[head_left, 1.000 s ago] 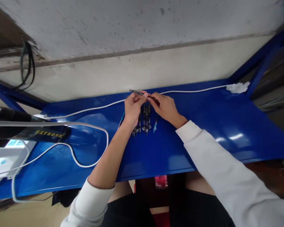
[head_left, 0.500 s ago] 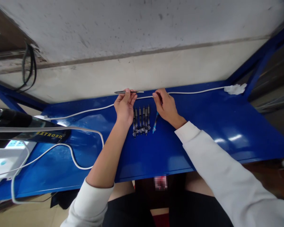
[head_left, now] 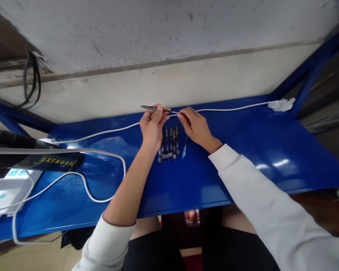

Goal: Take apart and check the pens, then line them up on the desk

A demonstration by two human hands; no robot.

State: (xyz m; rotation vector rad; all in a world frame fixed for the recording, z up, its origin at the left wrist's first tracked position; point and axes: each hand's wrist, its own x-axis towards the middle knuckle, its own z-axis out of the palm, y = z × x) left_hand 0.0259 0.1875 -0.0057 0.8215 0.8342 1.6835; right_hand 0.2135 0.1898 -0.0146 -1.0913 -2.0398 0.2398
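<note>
Frame centre: the left hand pinches a slim dark-grey pen section; the right hand, fingers narrowed, meets its thin end, grip indeterminable. Grey-and-clear pens lie below.

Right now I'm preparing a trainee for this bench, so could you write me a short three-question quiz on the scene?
1. True or false: the left hand holds a pen.
2. From the wearer's view, the blue pen lies on which side of the dark pens? A) left B) right
3. Fill in: the cable along the table's back is ____.

Key: 1 true; 2 B; 3 white.
</note>
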